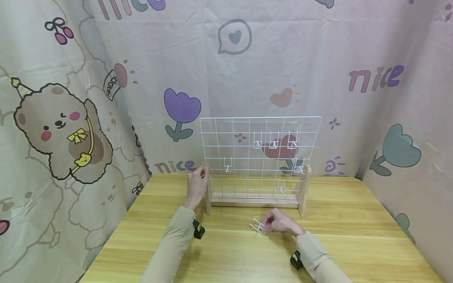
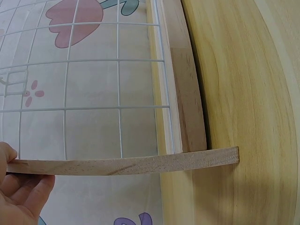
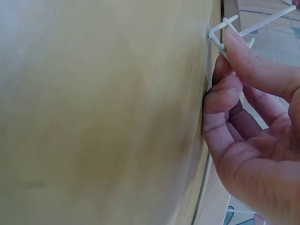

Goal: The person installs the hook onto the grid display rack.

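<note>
A white wire grid (image 1: pixel 240 151) stands upright in a wooden base with two side posts. My left hand (image 1: pixel 197 186) grips the top of the left wooden post (image 2: pixel 126 165), thumb on one side and fingers on the other in the left wrist view. Low over the table in front of the rack, my right hand (image 1: pixel 281 221) pinches a white wire hook (image 1: pixel 257 226) between thumb and fingers. In the right wrist view the hook (image 3: pixel 215 37) juts past the fingertips, its prongs pointing away from the hand.
Several white hooks hang on the grid, among them one at the upper right (image 1: pixel 273 144) and one at the left (image 1: pixel 227 168). The rack stands on a wood-grain table (image 1: pixel 226 255). Behind it hangs a printed cloth (image 1: pixel 233 78), with more cloth along both sides.
</note>
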The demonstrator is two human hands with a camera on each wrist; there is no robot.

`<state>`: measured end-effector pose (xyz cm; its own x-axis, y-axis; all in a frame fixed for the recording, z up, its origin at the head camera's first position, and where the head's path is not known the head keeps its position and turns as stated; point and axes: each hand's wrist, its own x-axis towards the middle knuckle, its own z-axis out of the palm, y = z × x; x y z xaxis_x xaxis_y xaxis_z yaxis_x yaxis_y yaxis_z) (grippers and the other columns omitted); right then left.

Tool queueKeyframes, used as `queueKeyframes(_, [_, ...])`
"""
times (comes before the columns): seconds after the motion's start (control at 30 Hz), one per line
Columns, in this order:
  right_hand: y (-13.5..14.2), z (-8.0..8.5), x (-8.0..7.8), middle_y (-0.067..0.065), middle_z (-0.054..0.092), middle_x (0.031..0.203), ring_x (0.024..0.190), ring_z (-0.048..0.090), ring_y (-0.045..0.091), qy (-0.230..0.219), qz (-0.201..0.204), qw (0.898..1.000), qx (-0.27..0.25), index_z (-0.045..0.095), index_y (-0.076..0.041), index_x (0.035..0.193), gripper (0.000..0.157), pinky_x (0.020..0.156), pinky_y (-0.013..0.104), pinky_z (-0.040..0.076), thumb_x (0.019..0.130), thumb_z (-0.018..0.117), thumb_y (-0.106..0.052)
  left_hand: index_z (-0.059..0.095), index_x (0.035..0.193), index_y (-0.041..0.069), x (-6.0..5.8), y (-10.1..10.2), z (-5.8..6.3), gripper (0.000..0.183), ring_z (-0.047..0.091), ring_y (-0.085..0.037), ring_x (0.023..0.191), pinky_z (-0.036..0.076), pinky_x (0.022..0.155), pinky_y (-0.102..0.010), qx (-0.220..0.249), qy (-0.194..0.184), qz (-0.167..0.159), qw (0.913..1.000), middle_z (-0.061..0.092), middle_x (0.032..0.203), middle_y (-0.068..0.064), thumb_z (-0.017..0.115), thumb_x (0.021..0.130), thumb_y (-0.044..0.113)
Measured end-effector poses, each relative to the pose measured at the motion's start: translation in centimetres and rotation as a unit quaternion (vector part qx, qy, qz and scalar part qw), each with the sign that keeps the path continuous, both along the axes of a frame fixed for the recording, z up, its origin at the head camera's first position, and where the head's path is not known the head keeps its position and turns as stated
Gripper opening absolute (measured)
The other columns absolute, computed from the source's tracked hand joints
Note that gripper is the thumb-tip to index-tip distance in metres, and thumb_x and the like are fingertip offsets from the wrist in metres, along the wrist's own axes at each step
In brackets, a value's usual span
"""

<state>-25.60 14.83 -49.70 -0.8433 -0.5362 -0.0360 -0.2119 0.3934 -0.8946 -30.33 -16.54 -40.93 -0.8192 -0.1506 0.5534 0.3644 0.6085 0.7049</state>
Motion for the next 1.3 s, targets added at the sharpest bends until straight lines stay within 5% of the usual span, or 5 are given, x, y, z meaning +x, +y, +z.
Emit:
queueKeyframes(0.23, [-0.1, 0.3, 0.1, 0.022, 0.071, 0.074, 0.059, 0.052, 0.008, -0.008, -0.003, 1.0, -0.009, 0.071, 0.009, 0.082, 0.006, 0.05, 0.016, 0.043, 0.078, 0.075, 0.008, 0.056, 0.134, -0.009, 0.0, 0.0, 0.0, 0.038, 0.069, -0.041, 0.111, 0.062, 0.086, -0.043, 0.001, 0.001, 0.001, 1.0, 0.066, 0.124, -0.03, 0.057, 0.103, 0.014])
queueKeyframes(0.63, [-0.3, 0.1, 0.2, 0.015, 0.072, 0.077, 0.059, 0.065, 0.011, -0.057, -0.023, 0.997, -0.04, 0.068, 0.016, 0.091, 0.01, 0.059, 0.026, 0.062, 0.084, 0.069, 0.008, 0.057, 0.134, -0.007, 0.0, 0.0, 0.0, 0.037, 0.07, -0.039, 0.11, 0.065, 0.071, -0.038, 0.005, -0.009, -0.005, 0.9999, 0.064, 0.128, -0.029, 0.056, 0.104, 0.014])
queueKeyframes(1.3, [-1.8, 0.4, 0.2, 0.01, 0.071, 0.087, 0.074, 0.07, 0.013, -0.08, -0.083, 0.987, -0.114, 0.068, 0.013, 0.105, 0.023, 0.075, 0.027, 0.064, 0.088, 0.072, -0.003, 0.062, 0.13, -0.007, 0.0, -0.1, 0.0, 0.033, 0.07, -0.039, 0.11, 0.065, 0.072, -0.039, 0.008, -0.004, -0.011, 0.9999, 0.063, 0.13, -0.028, 0.056, 0.104, 0.013])
